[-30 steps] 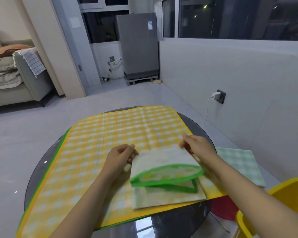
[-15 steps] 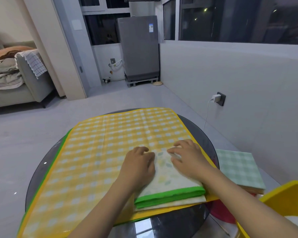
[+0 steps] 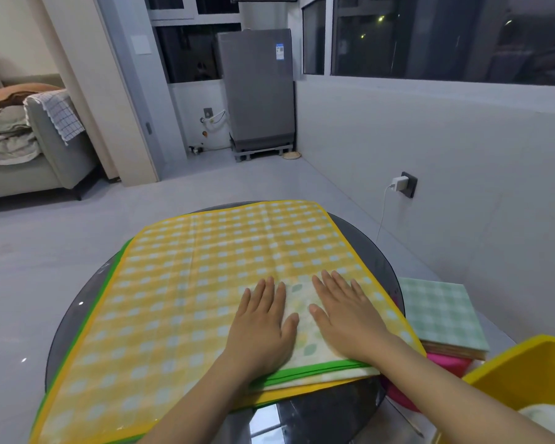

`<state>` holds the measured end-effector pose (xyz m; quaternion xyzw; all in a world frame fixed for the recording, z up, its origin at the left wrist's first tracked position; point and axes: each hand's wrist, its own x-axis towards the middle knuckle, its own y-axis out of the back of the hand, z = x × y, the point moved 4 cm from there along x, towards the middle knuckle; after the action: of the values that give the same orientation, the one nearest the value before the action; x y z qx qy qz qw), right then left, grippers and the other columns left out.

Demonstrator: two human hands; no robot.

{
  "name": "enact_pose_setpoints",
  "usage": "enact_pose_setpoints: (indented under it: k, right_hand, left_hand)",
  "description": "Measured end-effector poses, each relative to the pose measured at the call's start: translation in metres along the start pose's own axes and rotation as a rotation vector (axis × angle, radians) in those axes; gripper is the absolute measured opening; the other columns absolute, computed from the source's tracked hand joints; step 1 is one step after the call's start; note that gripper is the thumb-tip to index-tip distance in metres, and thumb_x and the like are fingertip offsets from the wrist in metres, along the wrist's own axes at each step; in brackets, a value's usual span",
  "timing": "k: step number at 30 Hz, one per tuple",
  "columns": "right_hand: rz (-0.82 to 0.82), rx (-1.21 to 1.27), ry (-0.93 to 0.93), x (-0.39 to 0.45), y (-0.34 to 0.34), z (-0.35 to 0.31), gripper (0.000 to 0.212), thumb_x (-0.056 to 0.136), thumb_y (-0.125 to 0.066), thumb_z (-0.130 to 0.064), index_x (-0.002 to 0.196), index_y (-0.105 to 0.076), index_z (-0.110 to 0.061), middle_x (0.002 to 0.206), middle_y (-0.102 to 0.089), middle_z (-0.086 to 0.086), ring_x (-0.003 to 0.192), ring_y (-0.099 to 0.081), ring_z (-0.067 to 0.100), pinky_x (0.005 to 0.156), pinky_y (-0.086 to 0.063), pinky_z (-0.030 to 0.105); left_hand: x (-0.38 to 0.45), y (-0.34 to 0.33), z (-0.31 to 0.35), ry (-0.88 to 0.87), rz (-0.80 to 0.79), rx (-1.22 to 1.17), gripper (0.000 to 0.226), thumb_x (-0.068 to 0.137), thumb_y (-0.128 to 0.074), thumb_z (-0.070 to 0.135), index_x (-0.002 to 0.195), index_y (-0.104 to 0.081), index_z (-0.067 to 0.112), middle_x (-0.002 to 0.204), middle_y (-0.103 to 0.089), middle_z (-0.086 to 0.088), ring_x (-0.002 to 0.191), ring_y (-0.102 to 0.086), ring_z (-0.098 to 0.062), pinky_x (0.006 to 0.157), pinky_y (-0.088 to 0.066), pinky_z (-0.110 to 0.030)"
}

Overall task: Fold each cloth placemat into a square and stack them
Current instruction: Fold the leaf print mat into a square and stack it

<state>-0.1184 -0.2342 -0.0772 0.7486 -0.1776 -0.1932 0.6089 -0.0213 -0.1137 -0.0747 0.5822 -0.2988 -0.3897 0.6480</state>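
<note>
A grey sofa (image 3: 29, 161) occupies the upper left of the frame. Lower centre, a round dark glass table (image 3: 369, 248) carries an unfolded yellow checked placemat (image 3: 205, 267) lying over a green-edged one (image 3: 116, 274). The left hand (image 3: 263, 325) lies flat, fingers straight and slightly apart, on a folded leaf-print placemat (image 3: 305, 338) with green trim, at the yellow mat's near right corner. The right hand (image 3: 343, 315) presses beside it, fingers likewise spread. Right of the table sits a stack of folded placemats (image 3: 442, 315), green check uppermost. A yellow bin (image 3: 526, 373) fills the lower right corner.
</note>
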Motion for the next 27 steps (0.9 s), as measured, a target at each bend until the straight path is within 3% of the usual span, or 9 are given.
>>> enact_pose_setpoints:
  k: [5, 8, 12, 15, 18, 20, 22, 24, 27]
  right_hand:
    - [0.006, 0.008, -0.108, -0.003, 0.002, 0.01, 0.06, 0.099, -0.009, -0.045, 0.148, 0.015, -0.019, 0.156, 0.019, -0.003, 0.143, 0.018, 0.012, 0.116, 0.015, 0.038]
    - [0.06, 0.028, -0.166, -0.004, 0.004, 0.014, 0.059, 0.1, -0.01, -0.043, 0.149, 0.008, -0.016, 0.158, 0.01, -0.002, 0.145, 0.01, 0.015, 0.118, 0.009, 0.039]
    - [0.198, 0.126, -0.256, 0.0, 0.01, 0.021, 0.056, 0.099, -0.023, -0.043, 0.148, -0.02, -0.016, 0.157, -0.017, -0.002, 0.144, -0.011, 0.019, 0.116, -0.007, 0.036]
    - [0.286, 0.275, -0.338, 0.004, 0.018, 0.025, 0.042, 0.095, -0.041, -0.041, 0.131, -0.048, -0.02, 0.143, -0.042, -0.004, 0.133, -0.03, 0.022, 0.109, -0.02, 0.036]
    - [0.346, 0.522, -0.415, 0.002, 0.025, 0.031, 0.025, 0.09, -0.056, -0.035, 0.11, -0.064, -0.024, 0.121, -0.061, -0.005, 0.121, -0.044, 0.023, 0.102, -0.03, 0.036]
    - [0.371, 0.722, -0.421, -0.003, 0.028, 0.034, 0.008, 0.086, -0.062, -0.032, 0.09, -0.067, -0.028, 0.105, -0.067, -0.006, 0.113, -0.053, 0.022, 0.101, -0.035, 0.038]
    - [0.395, 0.893, -0.382, -0.012, 0.036, 0.035, 0.009, 0.083, -0.067, -0.027, 0.075, -0.064, -0.029, 0.091, -0.068, -0.006, 0.096, -0.061, 0.02, 0.091, -0.046, 0.039]
    - [0.403, 0.994, -0.352, -0.021, 0.049, 0.037, 0.006, 0.083, -0.068, -0.021, 0.078, -0.066, -0.019, 0.081, -0.066, -0.005, 0.075, -0.061, 0.015, 0.069, -0.048, 0.028]
    - [0.399, 1.024, -0.324, -0.033, 0.071, 0.041, 0.01, 0.086, -0.065, -0.02, 0.086, -0.067, -0.01, 0.075, -0.063, -0.004, 0.052, -0.055, 0.013, 0.052, -0.037, 0.022]
  left_hand:
    - [-0.006, 0.001, -0.02, 0.139, -0.012, -0.038, 0.064, 0.099, -0.009, 0.046, 0.149, 0.013, 0.011, 0.156, 0.021, -0.005, 0.144, 0.02, -0.017, 0.118, 0.011, -0.04]
    - [-0.009, 0.005, -0.03, 0.214, -0.001, -0.057, 0.066, 0.099, -0.008, 0.047, 0.149, 0.009, 0.009, 0.157, 0.017, -0.006, 0.145, 0.014, -0.018, 0.119, 0.006, -0.041]
    - [-0.008, 0.009, -0.036, 0.258, 0.088, -0.135, 0.068, 0.098, -0.022, 0.051, 0.151, -0.011, 0.01, 0.159, -0.001, -0.006, 0.147, -0.002, -0.02, 0.119, -0.005, -0.039]
    - [-0.008, 0.017, -0.039, 0.303, 0.189, -0.246, 0.063, 0.093, -0.041, 0.052, 0.143, -0.036, 0.015, 0.154, -0.025, -0.006, 0.141, -0.024, -0.024, 0.113, -0.023, -0.039]
    - [-0.01, 0.022, -0.048, 0.376, 0.326, -0.524, 0.049, 0.083, -0.062, 0.047, 0.122, -0.06, 0.017, 0.133, -0.053, -0.003, 0.121, -0.05, -0.021, 0.101, -0.042, -0.041]
    - [-0.015, 0.026, -0.05, 0.438, 0.401, -0.786, 0.037, 0.078, -0.07, 0.043, 0.106, -0.066, 0.019, 0.115, -0.064, -0.001, 0.101, -0.062, -0.019, 0.087, -0.051, -0.042]
    - [-0.022, 0.032, -0.049, 0.484, 0.432, -1.011, 0.026, 0.078, -0.074, 0.034, 0.096, -0.067, 0.016, 0.102, -0.067, -0.001, 0.081, -0.064, -0.018, 0.067, -0.055, -0.035]
    - [-0.025, 0.042, -0.044, 0.459, 0.448, -1.139, 0.02, 0.079, -0.075, 0.026, 0.092, -0.067, 0.013, 0.092, -0.068, -0.004, 0.062, -0.06, -0.017, 0.049, -0.049, -0.026]
    - [-0.029, 0.066, -0.033, 0.401, 0.457, -1.253, 0.014, 0.078, -0.075, 0.02, 0.086, -0.067, 0.012, 0.08, -0.068, -0.004, 0.044, -0.052, -0.014, 0.045, -0.04, -0.022]
